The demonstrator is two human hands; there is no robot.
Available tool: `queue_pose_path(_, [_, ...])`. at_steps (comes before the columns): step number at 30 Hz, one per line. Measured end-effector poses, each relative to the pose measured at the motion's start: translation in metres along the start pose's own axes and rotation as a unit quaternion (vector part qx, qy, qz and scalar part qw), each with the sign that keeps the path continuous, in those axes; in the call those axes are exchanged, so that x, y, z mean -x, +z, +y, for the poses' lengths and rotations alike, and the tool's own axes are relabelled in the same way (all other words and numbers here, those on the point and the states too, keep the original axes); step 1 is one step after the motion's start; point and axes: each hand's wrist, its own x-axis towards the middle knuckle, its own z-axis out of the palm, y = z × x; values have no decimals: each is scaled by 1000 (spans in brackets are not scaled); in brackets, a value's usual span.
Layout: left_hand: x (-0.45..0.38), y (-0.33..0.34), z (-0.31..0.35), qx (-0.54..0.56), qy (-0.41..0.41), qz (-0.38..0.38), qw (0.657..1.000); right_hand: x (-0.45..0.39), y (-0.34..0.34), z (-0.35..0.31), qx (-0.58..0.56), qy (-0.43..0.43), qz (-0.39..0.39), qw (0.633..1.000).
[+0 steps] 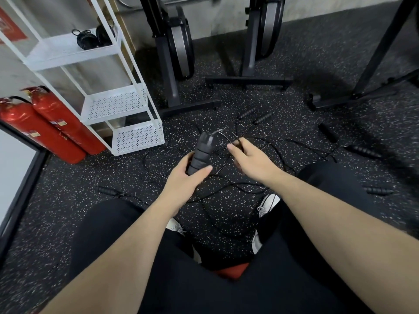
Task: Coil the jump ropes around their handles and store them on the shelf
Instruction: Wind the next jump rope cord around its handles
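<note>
Far left of frame: two red fire extinguishers (52, 125) lean by the wall. Beside them we see the white shelf (95, 53), coiled jump ropes (87, 39) lying on its upper tier. Centre: our left hand (184, 181) grips a pair of black handles (200, 152) held together, upright. Just right, our right hand (250, 158) pinches the thin rope (227, 138) arcing from the handle tops. Loose handles (364, 151) and cords lie scattered on the speckled floor (226, 214), right of centre.
</note>
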Motion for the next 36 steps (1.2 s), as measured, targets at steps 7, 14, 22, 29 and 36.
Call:
queue_pose_path(7, [-5,12,8,222,-94,67,968,-8,7,7,-70,12,25,997])
queue_pose_path(14, [-14,1,7,411,-175,123,886,-1,15,3,23,-4,-84,996])
queue_pose_path(22, [-18,-2,3,433,-161,98,881,11,37,-18,80,-74,-166,980])
queue_pose_path(29, [-19,3,-3,329,-181,86,923,20,40,-26,149,-132,-197,960])
queue_pose_path(36, [-15,-2,9,408,-175,86,892,22,35,-25,92,-89,-203,971])
